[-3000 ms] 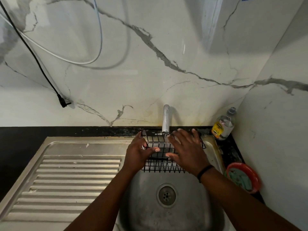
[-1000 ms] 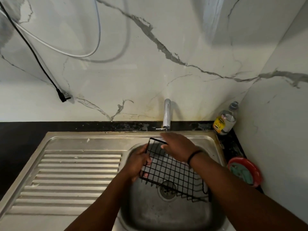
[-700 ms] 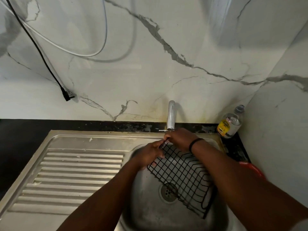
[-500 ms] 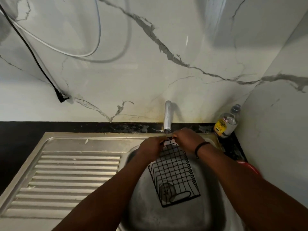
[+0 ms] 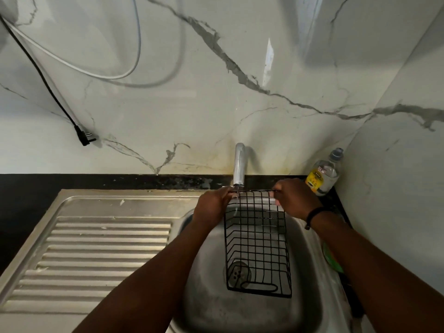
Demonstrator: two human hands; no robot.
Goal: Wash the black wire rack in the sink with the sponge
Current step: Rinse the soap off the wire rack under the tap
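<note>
The black wire rack (image 5: pixel 257 239) hangs on end over the steel sink bowl (image 5: pixel 206 306), its lower end near the drain (image 5: pixel 237 272). My left hand (image 5: pixel 211 207) grips the rack's top left corner. My right hand (image 5: pixel 294 199) grips the top right corner. A thin stream of water runs from the tap (image 5: pixel 239 168) onto the rack's top edge by my left hand. No sponge is in view.
A ribbed steel draining board (image 5: pixel 96 248) lies left of the bowl. A clear bottle with a yellow label (image 5: pixel 324 175) stands in the back right corner. Something green (image 5: pixel 332 259) shows under my right forearm. A black plug (image 5: pixel 85 138) and cables hang on the marble wall.
The rack has been turned from lying flat under the tap to hanging on end. Both hands have shifted to its top corners, and it now hangs straighter.
</note>
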